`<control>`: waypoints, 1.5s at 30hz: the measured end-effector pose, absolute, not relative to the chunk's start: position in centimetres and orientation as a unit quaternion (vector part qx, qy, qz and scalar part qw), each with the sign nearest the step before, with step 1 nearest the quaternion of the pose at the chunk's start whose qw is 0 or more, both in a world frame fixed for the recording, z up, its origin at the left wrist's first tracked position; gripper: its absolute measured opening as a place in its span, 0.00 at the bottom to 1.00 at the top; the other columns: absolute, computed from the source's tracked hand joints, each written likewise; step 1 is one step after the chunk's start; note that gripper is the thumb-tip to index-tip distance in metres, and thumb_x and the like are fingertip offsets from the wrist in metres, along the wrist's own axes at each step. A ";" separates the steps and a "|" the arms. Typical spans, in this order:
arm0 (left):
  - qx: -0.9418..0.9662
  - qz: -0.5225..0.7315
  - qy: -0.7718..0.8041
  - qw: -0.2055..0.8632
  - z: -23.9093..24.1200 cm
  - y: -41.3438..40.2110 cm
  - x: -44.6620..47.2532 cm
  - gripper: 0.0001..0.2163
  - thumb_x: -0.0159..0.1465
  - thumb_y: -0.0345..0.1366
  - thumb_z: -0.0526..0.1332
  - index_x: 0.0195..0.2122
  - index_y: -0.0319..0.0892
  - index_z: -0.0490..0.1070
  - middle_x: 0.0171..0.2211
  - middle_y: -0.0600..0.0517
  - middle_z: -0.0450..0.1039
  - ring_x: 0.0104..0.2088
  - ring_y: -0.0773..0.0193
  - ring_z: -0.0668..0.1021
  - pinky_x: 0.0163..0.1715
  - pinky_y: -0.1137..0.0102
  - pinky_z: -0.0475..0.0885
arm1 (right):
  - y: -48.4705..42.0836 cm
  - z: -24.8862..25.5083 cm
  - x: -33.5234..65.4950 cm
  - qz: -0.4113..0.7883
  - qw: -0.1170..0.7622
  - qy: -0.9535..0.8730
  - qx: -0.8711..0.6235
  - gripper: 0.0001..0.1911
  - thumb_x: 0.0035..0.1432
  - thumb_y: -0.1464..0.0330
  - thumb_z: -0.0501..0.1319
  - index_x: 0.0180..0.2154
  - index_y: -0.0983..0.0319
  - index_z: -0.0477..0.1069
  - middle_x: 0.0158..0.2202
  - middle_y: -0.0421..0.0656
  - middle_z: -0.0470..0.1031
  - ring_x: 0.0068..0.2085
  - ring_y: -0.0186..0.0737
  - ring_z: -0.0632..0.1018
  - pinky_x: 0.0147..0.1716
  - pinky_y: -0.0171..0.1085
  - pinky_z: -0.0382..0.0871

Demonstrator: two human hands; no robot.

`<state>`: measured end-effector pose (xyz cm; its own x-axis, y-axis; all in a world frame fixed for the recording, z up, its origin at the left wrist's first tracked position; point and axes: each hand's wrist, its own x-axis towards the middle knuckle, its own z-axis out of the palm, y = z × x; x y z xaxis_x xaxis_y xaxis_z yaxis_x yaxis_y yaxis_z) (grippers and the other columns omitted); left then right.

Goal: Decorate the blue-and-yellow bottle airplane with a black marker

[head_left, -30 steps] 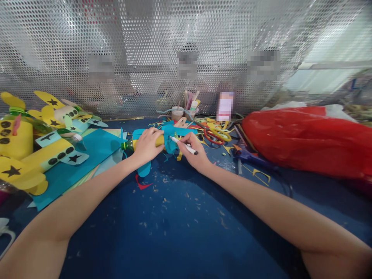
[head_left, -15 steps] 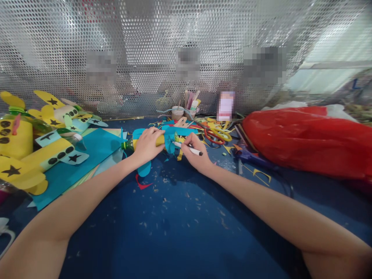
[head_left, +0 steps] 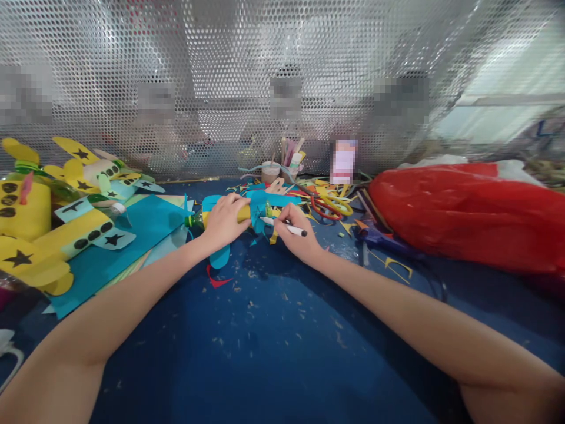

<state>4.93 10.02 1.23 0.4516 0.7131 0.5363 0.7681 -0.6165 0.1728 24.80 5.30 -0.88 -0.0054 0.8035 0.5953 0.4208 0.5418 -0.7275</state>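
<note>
A bottle airplane (head_left: pixel 244 216), wrapped in yellow and blue paper, lies on its side with its green cap end to the left. My left hand (head_left: pixel 227 222) is wrapped over its yellow middle and holds it against the table. In my right hand (head_left: pixel 296 232) is a white marker (head_left: pixel 293 228) with a black end, gripped like a pen. The marker's tip is at the blue paper tail (head_left: pixel 259 219), where dark lines show. A rounded blue paper wing (head_left: pixel 219 257) sticks out below my left hand.
Finished yellow bottle airplanes (head_left: pixel 83 235) and blue paper sheets (head_left: pixel 132 235) lie at left. Behind my hands are paper scraps, yellow-handled scissors (head_left: pixel 338 204) and a cup (head_left: pixel 270 172). A red plastic bag (head_left: pixel 459 215) fills the right side. A perforated metallic sheet (head_left: pixel 238 70) hangs behind.
The marker's tip has shifted very slightly left and down on the blue paper. My left hand and the bottle airplane stay almost where they were.
</note>
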 end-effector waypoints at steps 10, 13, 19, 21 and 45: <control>-0.851 -0.287 -0.438 0.046 1.3 9.8 5.0 0.20 0.59 0.34 0.67 0.53 0.44 0.72 0.51 0.47 0.72 0.52 0.51 0.74 0.55 0.57 0.69 | 5.5 -1.2 24.9 0.191 0.518 -0.692 -0.464 0.09 0.57 0.67 0.60 0.30 0.57 0.60 0.24 0.34 0.65 0.24 0.32 0.64 0.28 0.36 0.58; -0.851 -0.285 -0.438 0.047 1.3 9.8 5.0 0.20 0.59 0.34 0.67 0.53 0.44 0.71 0.51 0.47 0.72 0.53 0.52 0.74 0.55 0.57 0.69 | 5.5 -1.2 24.9 0.188 0.522 -0.700 -0.450 0.09 0.58 0.66 0.60 0.30 0.57 0.60 0.25 0.35 0.66 0.26 0.33 0.66 0.28 0.36 0.58; -0.851 -0.282 -0.440 0.046 1.4 9.7 5.0 0.20 0.59 0.34 0.67 0.53 0.44 0.72 0.52 0.47 0.73 0.53 0.51 0.74 0.56 0.57 0.69 | 5.5 -1.3 24.8 0.198 0.532 -0.712 -0.414 0.09 0.61 0.65 0.61 0.32 0.57 0.60 0.26 0.36 0.67 0.28 0.33 0.68 0.28 0.36 0.59; -0.851 -0.280 -0.442 0.044 1.4 9.7 5.0 0.20 0.59 0.34 0.67 0.54 0.44 0.72 0.52 0.47 0.72 0.53 0.51 0.74 0.56 0.57 0.69 | 5.5 -1.3 24.8 0.199 0.531 -0.713 -0.412 0.09 0.61 0.65 0.61 0.32 0.57 0.61 0.26 0.36 0.67 0.28 0.33 0.68 0.28 0.35 0.59; -0.852 -0.288 -0.435 0.040 1.0 9.9 4.9 0.20 0.59 0.34 0.65 0.54 0.46 0.71 0.51 0.48 0.72 0.52 0.52 0.73 0.55 0.57 0.69 | 5.5 -1.1 24.9 0.194 0.568 -0.671 -0.436 0.10 0.61 0.65 0.60 0.30 0.57 0.60 0.24 0.35 0.63 0.25 0.32 0.64 0.26 0.37 0.58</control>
